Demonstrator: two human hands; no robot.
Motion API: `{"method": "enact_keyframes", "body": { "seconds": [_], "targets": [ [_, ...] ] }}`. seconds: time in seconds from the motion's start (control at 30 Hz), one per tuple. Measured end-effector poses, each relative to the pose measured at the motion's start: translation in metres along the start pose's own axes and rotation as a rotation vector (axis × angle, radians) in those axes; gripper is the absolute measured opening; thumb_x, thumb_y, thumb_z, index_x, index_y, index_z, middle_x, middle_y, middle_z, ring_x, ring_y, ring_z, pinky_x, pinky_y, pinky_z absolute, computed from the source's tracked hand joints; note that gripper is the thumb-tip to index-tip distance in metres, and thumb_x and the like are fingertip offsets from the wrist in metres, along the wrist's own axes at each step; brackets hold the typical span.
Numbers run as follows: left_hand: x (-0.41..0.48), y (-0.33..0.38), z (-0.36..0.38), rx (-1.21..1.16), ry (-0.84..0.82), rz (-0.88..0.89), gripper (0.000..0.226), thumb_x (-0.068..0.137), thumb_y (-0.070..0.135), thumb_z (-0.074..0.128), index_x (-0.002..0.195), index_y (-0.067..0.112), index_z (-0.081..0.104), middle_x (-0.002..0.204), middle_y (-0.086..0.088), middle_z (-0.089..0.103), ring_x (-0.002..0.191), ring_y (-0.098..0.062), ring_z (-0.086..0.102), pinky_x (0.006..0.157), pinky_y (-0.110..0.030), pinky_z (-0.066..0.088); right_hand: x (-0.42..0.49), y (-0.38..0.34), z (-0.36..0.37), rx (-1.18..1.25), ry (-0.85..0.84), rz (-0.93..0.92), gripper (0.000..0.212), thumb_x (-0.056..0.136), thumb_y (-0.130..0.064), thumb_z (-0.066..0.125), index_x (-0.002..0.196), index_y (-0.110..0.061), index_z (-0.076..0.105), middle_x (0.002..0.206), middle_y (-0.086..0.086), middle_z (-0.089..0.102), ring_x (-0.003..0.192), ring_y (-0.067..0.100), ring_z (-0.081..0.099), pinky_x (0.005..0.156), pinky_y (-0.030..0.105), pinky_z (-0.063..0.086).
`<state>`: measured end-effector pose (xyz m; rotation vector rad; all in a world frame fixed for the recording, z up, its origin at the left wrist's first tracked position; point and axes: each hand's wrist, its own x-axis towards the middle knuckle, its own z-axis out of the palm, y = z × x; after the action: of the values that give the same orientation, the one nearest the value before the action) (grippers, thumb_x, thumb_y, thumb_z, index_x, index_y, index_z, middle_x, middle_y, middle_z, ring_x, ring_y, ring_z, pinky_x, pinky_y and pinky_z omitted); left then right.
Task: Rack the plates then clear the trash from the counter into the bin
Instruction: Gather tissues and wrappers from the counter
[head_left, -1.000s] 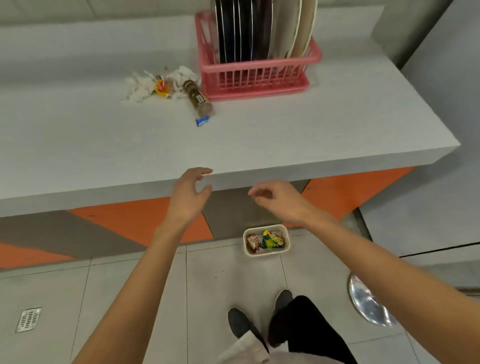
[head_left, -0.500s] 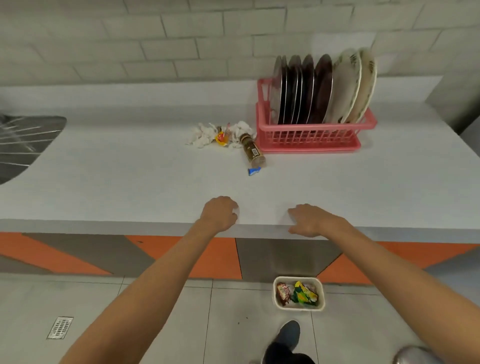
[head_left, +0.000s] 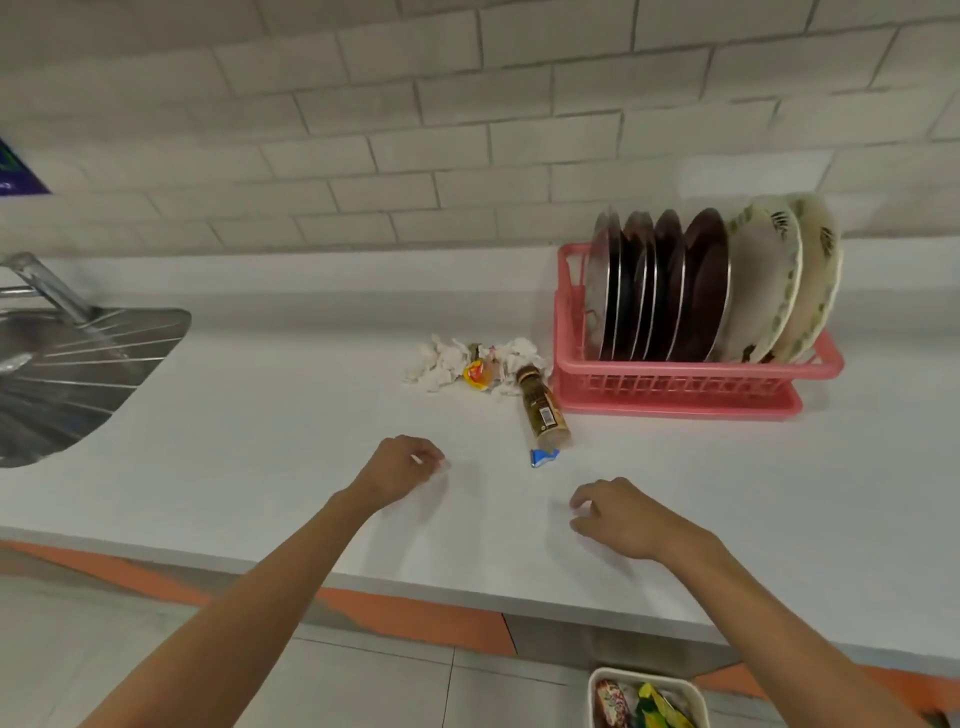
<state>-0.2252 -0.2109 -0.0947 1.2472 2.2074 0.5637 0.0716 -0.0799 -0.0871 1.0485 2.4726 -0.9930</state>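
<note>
Plates (head_left: 696, 291) stand in the pink dish rack (head_left: 675, 387), so trash-clearing is in hand: the left hand (head_left: 402, 470) and right hand (head_left: 618, 512), loosely curled and empty, must next reach the brown bottle (head_left: 543, 413) and crumpled tissues (head_left: 444, 361) beside the rack.

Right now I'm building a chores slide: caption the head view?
Plates stand in the rack; left hand and right hand, both empty, are near the bottle and tissues on the counter.
</note>
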Motion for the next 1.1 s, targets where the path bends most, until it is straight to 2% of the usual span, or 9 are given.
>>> {"method": "enact_keyframes", "body": {
  "seconds": [0.2, 0.33, 0.43, 0.57, 0.63, 0.83, 0.9, 1.0, 1.1],
  "targets": [
    [0.078, -0.016, -0.030, 0.036, 0.144, 0.013, 0.022, 0.086, 0.013, 0.068, 0.106, 0.020, 0.070, 0.115, 0.003, 0.067, 0.089, -0.013, 0.065, 0.085, -0.028, 0.052, 0.051, -0.050, 0.033, 0.107, 0.027, -0.098, 0.030, 0.092, -0.032, 0.057, 0.120, -0.022, 0.061, 0.111, -0.002, 0.058, 0.098, 0.011, 0.056, 0.085, 0.020, 0.043],
    [0.147, -0.015, -0.050, 0.183, 0.125, 0.113, 0.066, 0.082, 0.026, 0.075, 0.141, 0.022, 0.046, 0.147, -0.002, 0.041, 0.131, -0.024, 0.043, 0.098, -0.034, 0.042, 0.070, -0.065, 0.057, 0.195, 0.137, -0.024, 0.009, 0.090, -0.025, 0.056, 0.098, -0.027, 0.061, 0.090, -0.011, 0.051, 0.079, 0.002, 0.049, 0.072, 0.014, 0.040],
    [0.190, -0.029, -0.057, 0.242, -0.009, 0.098, 0.089, 0.079, 0.039, 0.077, 0.152, 0.026, 0.029, 0.160, 0.003, 0.017, 0.143, -0.024, 0.022, 0.108, -0.041, 0.035, 0.081, -0.076, 0.063, 0.175, 0.188, 0.062, 0.007, 0.091, -0.027, 0.054, 0.084, -0.029, 0.054, 0.082, -0.013, 0.050, 0.072, 0.003, 0.048, 0.064, 0.013, 0.038],
    [0.205, -0.057, -0.046, -0.044, 0.049, 0.220, 0.047, 0.075, 0.023, 0.082, 0.119, 0.020, 0.065, 0.137, 0.008, 0.048, 0.122, -0.018, 0.053, 0.096, -0.030, 0.045, 0.085, -0.077, 0.058, 0.265, 0.222, 0.130, 0.022, 0.091, -0.027, 0.057, 0.072, -0.033, 0.049, 0.070, -0.011, 0.054, 0.064, 0.001, 0.049, 0.063, 0.012, 0.039],
    [0.195, -0.069, -0.041, -0.113, 0.146, 0.282, 0.029, 0.075, 0.012, 0.081, 0.101, 0.017, 0.071, 0.120, 0.009, 0.057, 0.107, -0.018, 0.061, 0.086, -0.029, 0.050, 0.088, -0.075, 0.056, 0.326, 0.200, 0.171, 0.021, 0.091, -0.028, 0.058, 0.072, -0.034, 0.052, 0.068, -0.010, 0.056, 0.062, 0.001, 0.049, 0.062, 0.012, 0.040],
    [0.148, -0.086, -0.034, -0.400, 0.221, 0.245, 0.032, 0.073, 0.002, 0.080, 0.088, 0.028, 0.069, 0.099, 0.015, 0.067, 0.091, 0.002, 0.062, 0.078, -0.021, 0.052, 0.111, -0.089, 0.049, 0.586, 0.202, 0.185, 0.017, 0.090, -0.013, 0.053, 0.085, -0.026, 0.063, 0.065, -0.008, 0.059, 0.060, 0.009, 0.055, 0.061, 0.030, 0.053],
    [0.130, -0.083, -0.033, -0.470, 0.203, 0.187, 0.034, 0.073, 0.006, 0.082, 0.090, 0.032, 0.068, 0.094, 0.017, 0.069, 0.086, 0.003, 0.063, 0.072, -0.016, 0.052, 0.123, -0.104, 0.047, 0.583, 0.329, 0.133, 0.019, 0.091, -0.013, 0.056, 0.098, -0.029, 0.062, 0.076, -0.006, 0.061, 0.064, 0.007, 0.057, 0.066, 0.030, 0.053],
    [0.105, -0.075, -0.030, -0.549, 0.142, 0.160, 0.028, 0.073, 0.012, 0.083, 0.091, 0.028, 0.069, 0.086, 0.016, 0.070, 0.077, -0.002, 0.064, 0.067, -0.015, 0.052, 0.142, -0.136, 0.046, 0.538, 0.510, 0.021, 0.031, 0.092, -0.031, 0.063, 0.120, -0.040, 0.054, 0.110, -0.016, 0.056, 0.088, 0.000, 0.059, 0.073, 0.015, 0.049],
    [0.086, -0.062, -0.028, -0.609, 0.065, 0.167, 0.022, 0.074, 0.016, 0.082, 0.086, 0.028, 0.068, 0.082, 0.011, 0.070, 0.071, -0.008, 0.064, 0.065, -0.023, 0.053, 0.155, -0.168, 0.041, 0.869, 0.475, 0.037, 0.047, 0.091, -0.055, 0.054, 0.136, -0.049, 0.043, 0.131, -0.026, 0.047, 0.114, -0.002, 0.053, 0.092, 0.019, 0.048]
  ]
}}
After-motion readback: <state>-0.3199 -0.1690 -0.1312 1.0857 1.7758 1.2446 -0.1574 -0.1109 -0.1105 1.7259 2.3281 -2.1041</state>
